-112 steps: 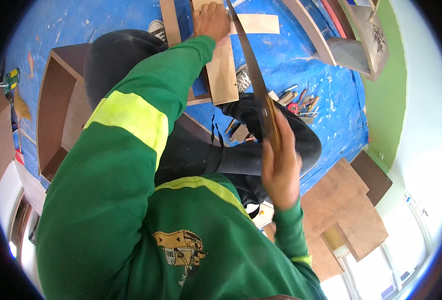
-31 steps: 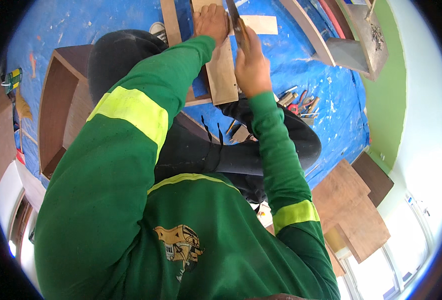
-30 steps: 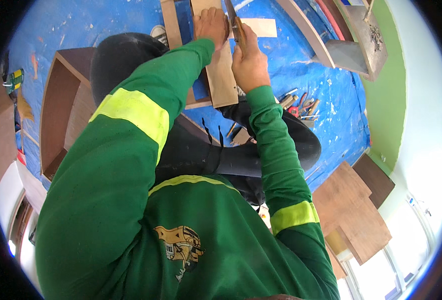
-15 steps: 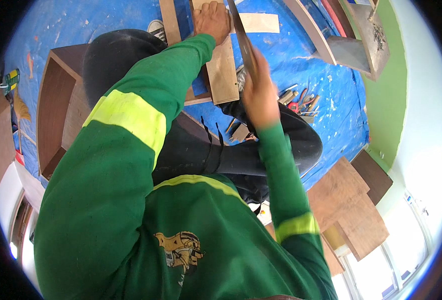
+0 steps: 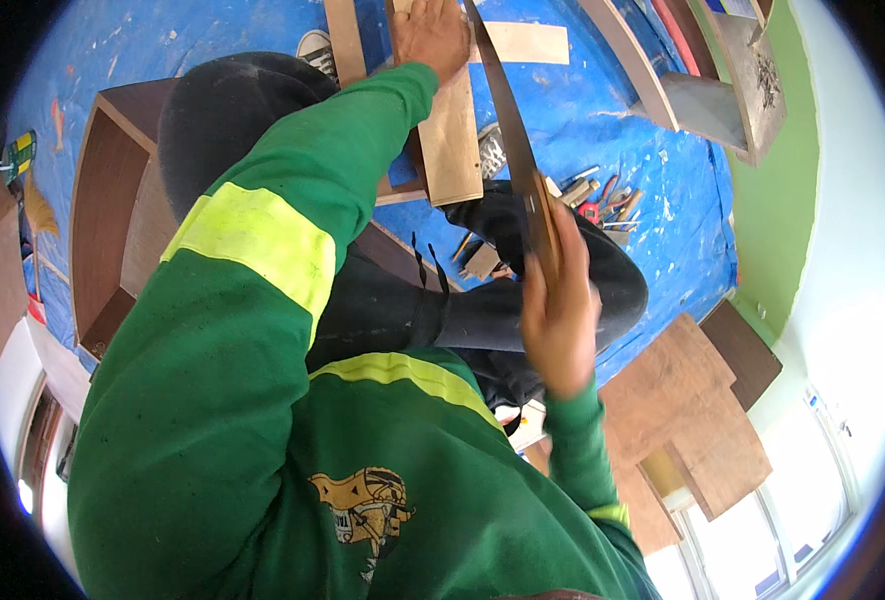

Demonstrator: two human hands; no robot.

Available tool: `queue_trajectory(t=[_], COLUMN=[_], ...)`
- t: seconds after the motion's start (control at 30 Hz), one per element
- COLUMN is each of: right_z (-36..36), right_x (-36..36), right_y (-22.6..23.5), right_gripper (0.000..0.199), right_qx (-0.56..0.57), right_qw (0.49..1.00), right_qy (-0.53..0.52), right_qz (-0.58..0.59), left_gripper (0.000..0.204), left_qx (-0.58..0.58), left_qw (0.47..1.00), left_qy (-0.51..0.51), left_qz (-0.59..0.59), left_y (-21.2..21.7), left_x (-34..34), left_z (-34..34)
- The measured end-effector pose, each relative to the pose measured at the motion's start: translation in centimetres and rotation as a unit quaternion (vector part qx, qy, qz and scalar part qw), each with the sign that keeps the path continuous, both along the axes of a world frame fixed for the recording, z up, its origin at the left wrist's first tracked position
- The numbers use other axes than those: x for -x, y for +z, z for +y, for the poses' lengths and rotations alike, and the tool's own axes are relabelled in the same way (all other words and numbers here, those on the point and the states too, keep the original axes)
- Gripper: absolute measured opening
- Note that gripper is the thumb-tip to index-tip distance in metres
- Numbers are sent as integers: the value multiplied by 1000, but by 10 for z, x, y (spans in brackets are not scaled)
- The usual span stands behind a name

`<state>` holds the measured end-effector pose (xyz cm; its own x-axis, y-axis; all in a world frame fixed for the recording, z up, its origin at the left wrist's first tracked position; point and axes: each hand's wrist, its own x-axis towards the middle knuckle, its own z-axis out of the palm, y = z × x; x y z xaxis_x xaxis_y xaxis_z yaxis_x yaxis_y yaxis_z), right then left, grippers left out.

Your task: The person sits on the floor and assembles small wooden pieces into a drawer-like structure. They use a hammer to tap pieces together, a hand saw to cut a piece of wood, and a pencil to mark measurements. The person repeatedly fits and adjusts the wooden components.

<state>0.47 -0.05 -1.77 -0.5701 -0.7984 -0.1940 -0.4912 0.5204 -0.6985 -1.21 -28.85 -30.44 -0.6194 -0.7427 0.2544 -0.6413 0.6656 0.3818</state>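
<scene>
Toward the top of the view, the left hand (image 5: pixel 434 42) rests on a wooden board (image 5: pixel 450 145), fingers bent; whether it grips cannot be told. Nearer the person, the right hand (image 5: pixel 565 330) is wrapped around the handle (image 5: pixel 550 235) of a saw (image 5: pixel 518 150). The saw's long axis runs away and slightly left, the blade leaving the upper edge just right of the board. Sawing appears under way; how much is cut or left cannot be seen.

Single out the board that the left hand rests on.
The long pale middle board: the left hand lies on it. The narrower strip is to its left; the crosswise piece sticks out to its right.
</scene>
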Motion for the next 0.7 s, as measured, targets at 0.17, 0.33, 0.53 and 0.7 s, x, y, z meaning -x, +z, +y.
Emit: queue_trajectory(t=[0.17,0.33,0.53,0.7], right_z=[-127,-88,18,-95], right_x=[59,36,-12,53], right_y=[-137,-78,41,-117], right_gripper=[58,62,64,60], right_qx=[54,4,-63,82], right_qw=[998,1000,998,996], right_qy=[-8,-1,-17,4], right_qz=[29,-5,-9,25], left_gripper=[22,23,24,24], left_qx=[-20,-26,-19,-40], left_qw=[1000,999,1000,999], left_qy=[-11,10,7,-6], left_qz=[10,28,5,30], left_y=[9,6,1,12], left_x=[3,-2,1,4], left_z=[-2,-5,1,0])
